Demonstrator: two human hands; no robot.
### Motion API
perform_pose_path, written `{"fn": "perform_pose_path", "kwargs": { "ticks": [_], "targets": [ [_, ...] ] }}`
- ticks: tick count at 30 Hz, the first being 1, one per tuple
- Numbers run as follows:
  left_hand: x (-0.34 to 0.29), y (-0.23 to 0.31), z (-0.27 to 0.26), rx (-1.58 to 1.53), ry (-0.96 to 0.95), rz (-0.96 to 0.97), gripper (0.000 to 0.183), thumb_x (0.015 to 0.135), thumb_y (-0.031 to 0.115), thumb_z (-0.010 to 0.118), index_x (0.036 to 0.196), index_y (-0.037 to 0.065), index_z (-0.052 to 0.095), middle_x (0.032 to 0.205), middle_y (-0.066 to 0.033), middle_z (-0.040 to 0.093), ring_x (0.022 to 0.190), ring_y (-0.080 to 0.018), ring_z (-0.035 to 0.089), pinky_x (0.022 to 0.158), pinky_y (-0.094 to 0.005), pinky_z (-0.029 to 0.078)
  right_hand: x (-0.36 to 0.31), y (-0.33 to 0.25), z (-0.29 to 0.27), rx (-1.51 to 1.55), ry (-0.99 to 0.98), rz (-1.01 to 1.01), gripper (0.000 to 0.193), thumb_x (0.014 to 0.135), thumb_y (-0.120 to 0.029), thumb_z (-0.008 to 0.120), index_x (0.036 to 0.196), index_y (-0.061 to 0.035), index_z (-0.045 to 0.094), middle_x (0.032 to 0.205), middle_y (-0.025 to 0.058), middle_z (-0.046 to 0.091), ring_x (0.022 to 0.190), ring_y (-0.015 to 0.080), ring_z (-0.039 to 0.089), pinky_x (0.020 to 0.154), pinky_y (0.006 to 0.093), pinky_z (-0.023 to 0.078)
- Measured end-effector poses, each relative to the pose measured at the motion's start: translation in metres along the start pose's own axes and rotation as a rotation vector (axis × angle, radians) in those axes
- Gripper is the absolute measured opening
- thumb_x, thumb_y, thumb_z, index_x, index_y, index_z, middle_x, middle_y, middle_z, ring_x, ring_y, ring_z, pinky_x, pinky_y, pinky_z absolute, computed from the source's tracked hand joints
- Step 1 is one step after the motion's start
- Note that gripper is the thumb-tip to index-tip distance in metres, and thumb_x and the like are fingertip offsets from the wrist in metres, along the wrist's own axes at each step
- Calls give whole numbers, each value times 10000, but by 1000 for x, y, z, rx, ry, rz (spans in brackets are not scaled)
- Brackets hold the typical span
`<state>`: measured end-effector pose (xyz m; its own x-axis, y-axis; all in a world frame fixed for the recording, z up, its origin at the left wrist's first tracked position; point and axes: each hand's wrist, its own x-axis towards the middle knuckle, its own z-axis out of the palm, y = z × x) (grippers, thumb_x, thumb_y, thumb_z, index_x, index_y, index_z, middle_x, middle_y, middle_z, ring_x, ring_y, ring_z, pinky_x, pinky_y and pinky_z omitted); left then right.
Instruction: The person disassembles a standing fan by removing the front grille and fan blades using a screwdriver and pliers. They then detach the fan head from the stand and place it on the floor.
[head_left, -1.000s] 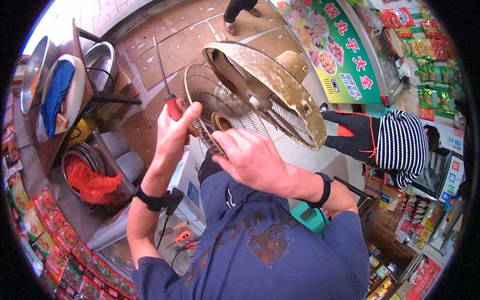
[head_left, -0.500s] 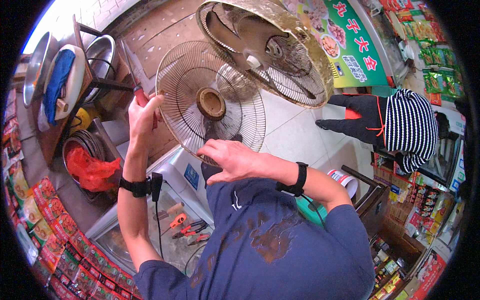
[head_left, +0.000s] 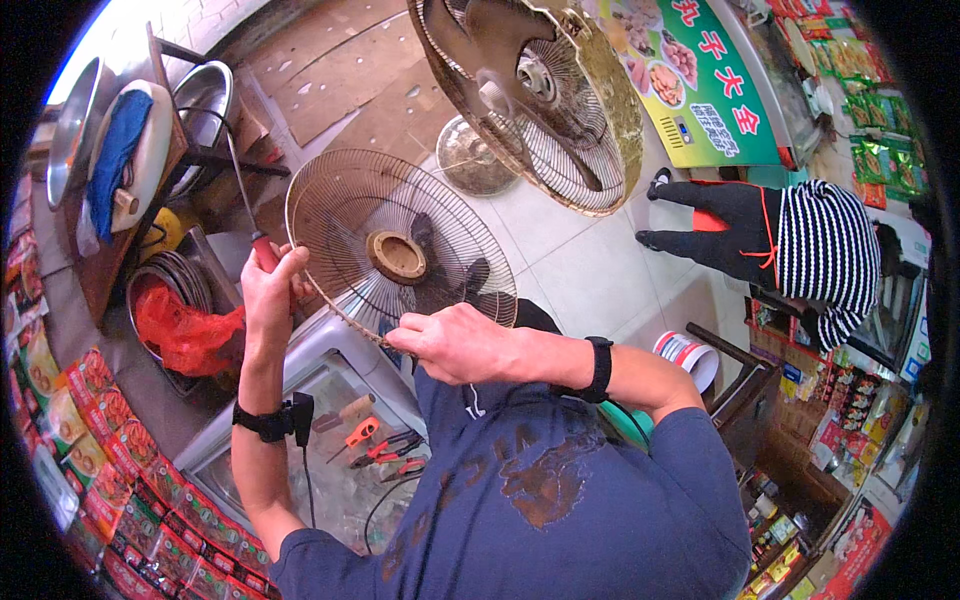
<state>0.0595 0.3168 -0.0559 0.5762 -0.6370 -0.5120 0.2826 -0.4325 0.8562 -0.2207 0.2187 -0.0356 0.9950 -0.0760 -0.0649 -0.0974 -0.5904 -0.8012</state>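
Note:
In front of me is a round wire fan guard [head_left: 335, 215] with a tan hub ring, apart from the fan and tilted. My right hand [head_left: 465, 343] is closed on its near rim. My left hand [head_left: 270, 295] is closed around a long screwdriver [head_left: 264, 250] with a red handle, its shaft pointing up and away. That hand is also against the guard's left rim; whether its fingers grip the wire I cannot tell. Beyond the guard, the dusty fan [head_left: 540, 100] shows its dark blades and rear guard. Its round base [head_left: 478, 160] is on the floor.
Pliers and other hand tools [head_left: 380, 445] lie on a glass-topped freezer [head_left: 335, 365] close to me. On the left stand metal basins [head_left: 205, 110] and a pan with a red mesh bag [head_left: 185, 335]. A person in a striped top [head_left: 825, 255] is at the right, near goods shelves.
The guard has come down toward me and left, away from the fan. The fan's head has shifted up in view, showing its base. My right fingers have closed on the rim.

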Motion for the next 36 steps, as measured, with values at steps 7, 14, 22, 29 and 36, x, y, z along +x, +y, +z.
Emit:
{"fn": "perform_pose_path", "kwargs": {
  "ticks": [7, 14, 22, 29, 36],
  "targets": [
    [-15, -41, -8, -92, 122, -24, 259, 932, 187, 796, 973, 87, 561, 649, 32, 539, 501, -76, 491, 505, -265, 470, -6, 18, 17, -92, -57, -22, 461, 813, -34, 690, 1265, -82, 613, 1075, 122, 639, 913, 357, 732, 688, 511, 608],
    [-30, -69, -3, -238, 202, -178, 254, 870, 132, 832, 945, 89, 593, 667, -14, 607, 513, -132, 565, 488, -304, 484, -4, 41, 5, -184, -170, -113, 476, 784, -43, 702, 1245, -89, 591, 1027, 115, 623, 902, 366, 712, 695, 498, 583],
    [-31, -64, 16, -378, 218, -242, 420, 947, 371, 851, 915, 144, 500, 606, 50, 443, 440, -94, 441, 673, -415, 655, 3, 61, -23, -150, -153, -156, 388, 815, -31, 683, 1192, -80, 609, 987, 132, 651, 907, 390, 706, 731, 516, 576],
    [0, -77, 25, -551, 188, -287, 394, 945, 353, 860, 1011, 116, 552, 650, 41, 455, 499, -94, 479, 678, -421, 673, 10, 80, -45, -27, -145, -31, 430, 788, -44, 692, 1216, -59, 651, 1091, 173, 725, 1017, 411, 718, 846, 500, 585],
    [22, -122, 31, -542, 200, -433, 298, 1037, 347, 746, 1075, 110, 569, 854, -13, 590, 605, -130, 616, 618, -397, 660, 36, 113, -46, -14, -132, 67, 450, 757, -90, 699, 1205, -59, 689, 1055, 200, 729, 997, 424, 714, 849, 502, 577]
  ]
}}
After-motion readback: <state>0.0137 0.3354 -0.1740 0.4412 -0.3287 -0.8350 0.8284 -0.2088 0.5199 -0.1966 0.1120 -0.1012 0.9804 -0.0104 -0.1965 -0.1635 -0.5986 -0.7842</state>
